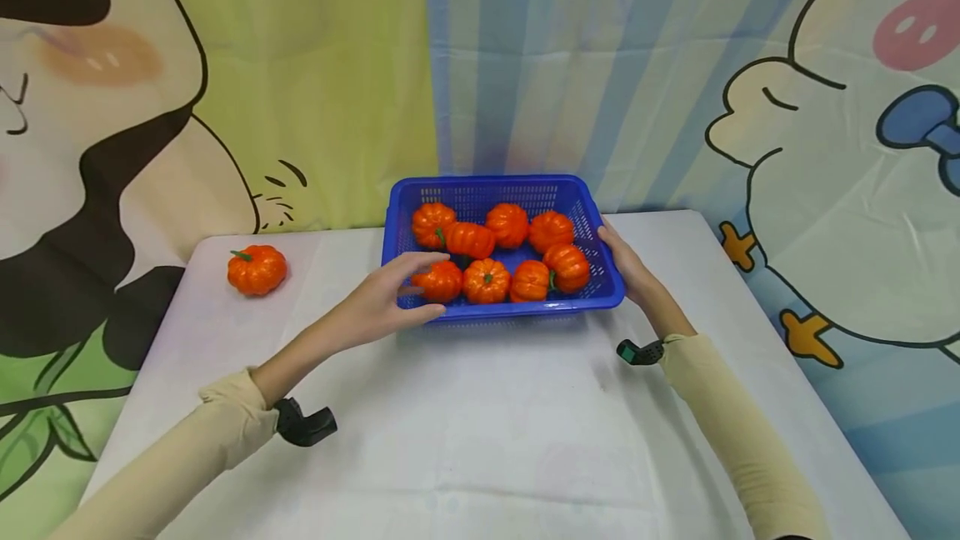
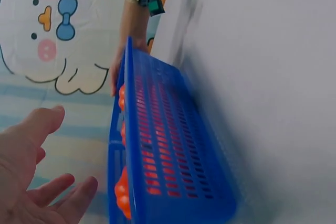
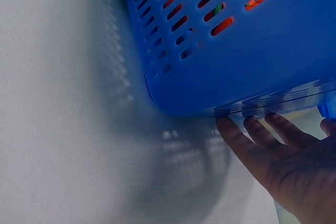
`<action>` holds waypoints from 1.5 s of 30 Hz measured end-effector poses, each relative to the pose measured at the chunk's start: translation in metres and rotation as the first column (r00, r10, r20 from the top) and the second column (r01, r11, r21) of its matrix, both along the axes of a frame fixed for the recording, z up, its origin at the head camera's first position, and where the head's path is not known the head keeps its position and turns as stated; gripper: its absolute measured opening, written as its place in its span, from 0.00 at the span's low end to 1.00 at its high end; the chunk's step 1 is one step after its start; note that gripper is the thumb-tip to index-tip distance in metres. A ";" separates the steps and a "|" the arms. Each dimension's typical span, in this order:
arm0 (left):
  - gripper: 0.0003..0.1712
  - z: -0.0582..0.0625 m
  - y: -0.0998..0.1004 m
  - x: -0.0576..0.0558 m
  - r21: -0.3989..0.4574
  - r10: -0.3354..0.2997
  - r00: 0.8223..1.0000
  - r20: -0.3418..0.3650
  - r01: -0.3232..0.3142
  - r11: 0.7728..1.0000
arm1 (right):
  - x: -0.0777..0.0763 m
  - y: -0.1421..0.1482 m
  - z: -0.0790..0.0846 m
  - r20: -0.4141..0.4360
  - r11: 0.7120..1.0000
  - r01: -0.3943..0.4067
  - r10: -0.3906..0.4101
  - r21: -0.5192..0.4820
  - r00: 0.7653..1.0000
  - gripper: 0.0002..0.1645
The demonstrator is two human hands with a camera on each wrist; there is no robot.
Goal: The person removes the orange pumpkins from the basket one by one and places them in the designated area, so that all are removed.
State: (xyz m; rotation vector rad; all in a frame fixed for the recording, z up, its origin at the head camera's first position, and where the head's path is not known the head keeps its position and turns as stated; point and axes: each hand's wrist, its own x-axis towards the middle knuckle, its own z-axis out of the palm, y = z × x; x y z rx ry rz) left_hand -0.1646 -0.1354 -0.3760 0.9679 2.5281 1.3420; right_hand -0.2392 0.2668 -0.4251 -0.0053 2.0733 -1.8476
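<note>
A blue plastic basket (image 1: 517,307) holds several orange mini pumpkins, one of them a ribbed pumpkin (image 1: 487,281) at the front. My left hand (image 1: 392,294) hovers at the basket's front left corner with thumb and fingers spread, close to another pumpkin (image 1: 441,282). In the left wrist view, nothing lies between the left hand's fingers (image 2: 50,119). My right hand (image 1: 632,269) is at the basket's right side. Its fingertips (image 3: 228,124) touch the outer wall with fingers fairly straight in the right wrist view; its thumb is hard to make out.
A lone orange pumpkin (image 1: 257,270) with a green stem sits on the white table (image 1: 480,440) at the far left. Cartoon-printed curtains (image 1: 510,57) hang right behind the basket and along both sides. Each wrist wears a small black camera (image 1: 303,423).
</note>
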 end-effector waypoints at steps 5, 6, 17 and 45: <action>0.34 0.010 0.034 -0.017 -0.053 -0.028 0.999 -0.033 0.026 0.998 | -0.001 0.000 -0.003 -0.009 1.000 -0.008 0.008 -0.012 1.000 0.35; 0.34 0.012 0.040 -0.021 -0.054 -0.037 0.999 -0.029 0.035 0.998 | -0.001 0.000 -0.004 -0.011 1.000 -0.009 0.009 -0.019 1.000 0.35; 0.28 0.014 0.108 -0.107 -0.166 0.045 0.999 0.013 -0.043 0.985 | -0.004 0.003 -0.004 -0.016 1.000 -0.003 0.003 -0.016 1.000 0.35; 0.26 -0.005 0.219 -0.161 -0.611 0.150 0.988 0.047 -0.091 0.787 | -0.014 0.008 -0.022 -0.013 0.997 0.010 -0.011 -0.071 1.000 0.34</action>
